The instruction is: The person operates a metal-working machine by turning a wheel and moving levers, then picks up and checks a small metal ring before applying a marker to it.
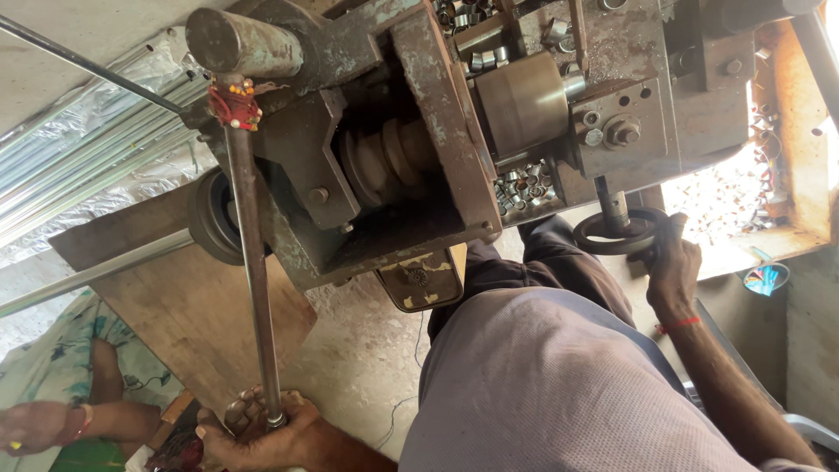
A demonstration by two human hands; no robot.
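Both hands on the machine (419, 149): left hand (258, 433) wrapped tight around the lever (253, 262) at its low end, right hand (673, 267) clenched on the handwheel (620, 234). Cut metal rings (523, 185) already heaped in the tray, long tubes (96, 131) waiting beside.

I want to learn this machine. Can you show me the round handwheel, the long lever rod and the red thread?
handwheel (622, 234): head view, dark rim.
lever rod (253, 262): head view, mid-shaft.
red thread (232, 103): head view, the knot.

Metal workshop, worn greasy lathe (419, 149), cut steel rings (523, 185), stacked bright tubes (96, 149), concrete floor (367, 350)
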